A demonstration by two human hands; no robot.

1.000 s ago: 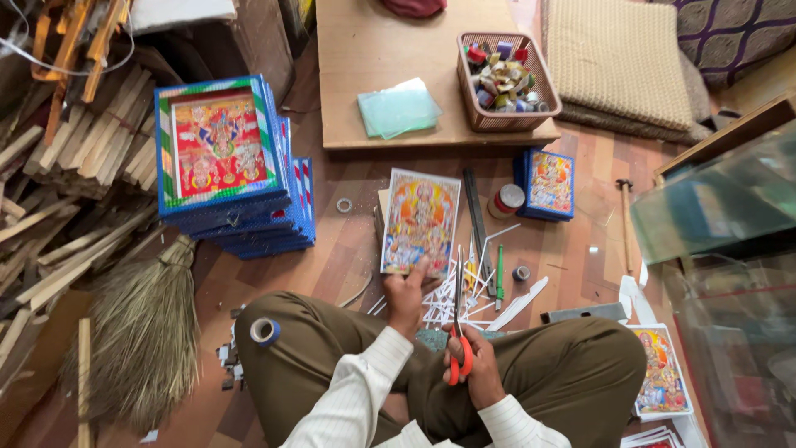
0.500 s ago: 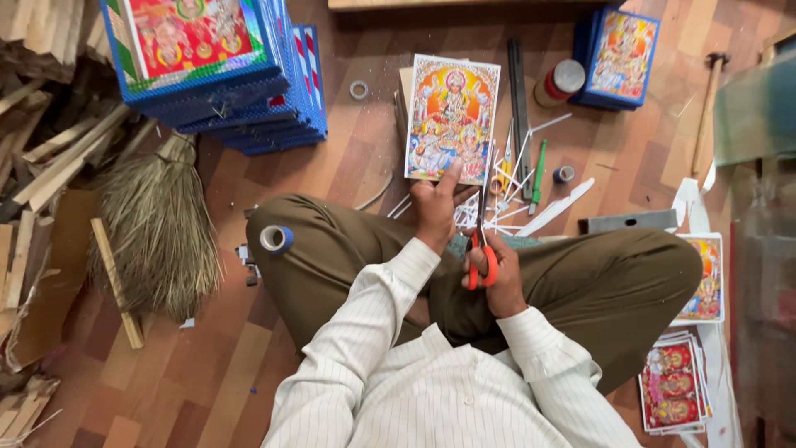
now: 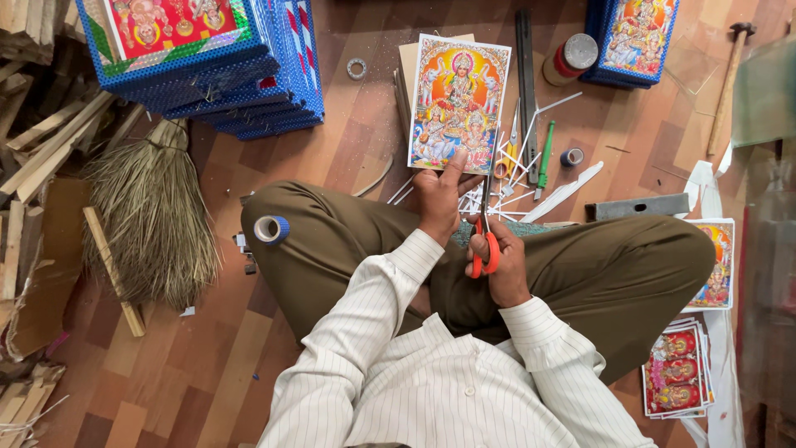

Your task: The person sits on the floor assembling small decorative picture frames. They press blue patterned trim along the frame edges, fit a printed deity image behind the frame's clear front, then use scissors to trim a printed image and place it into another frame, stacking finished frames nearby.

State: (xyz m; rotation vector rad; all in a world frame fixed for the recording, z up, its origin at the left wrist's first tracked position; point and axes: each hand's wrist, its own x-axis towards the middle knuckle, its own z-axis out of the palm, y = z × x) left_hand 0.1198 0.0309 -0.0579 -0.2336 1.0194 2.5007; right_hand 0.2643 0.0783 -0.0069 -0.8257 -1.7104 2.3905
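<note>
Our left hand (image 3: 437, 203) has its fingers closed on the bottom edge of the colour print (image 3: 458, 103), thumb up on the face of the sheet. The print lies flat on the wooden floor (image 3: 207, 365) just ahead of our crossed legs, long side running away from us.

Our right hand (image 3: 501, 264) is wrapped through the orange handles of the scissors (image 3: 485, 236); blades point forward toward the print's lower right corner. We cannot tell how far the blades are open. The two hands sit just beside each other.

Around the blade tips: a scatter of thin white paper strips (image 3: 518, 178). Near them are a green pen (image 3: 544, 159), a small tape roll (image 3: 571, 156), and a dark ruler (image 3: 525, 70) along the print's right edge.

Another tape roll, blue (image 3: 271, 229), sits on our left knee.

Further out:
- stack of blue framed pictures (image 3: 207, 58) top left
- straw broom (image 3: 153, 220) left, beside wood scraps (image 3: 37, 149)
- hammer (image 3: 726, 83) top right
- more prints (image 3: 678, 373) right of our right leg
</note>
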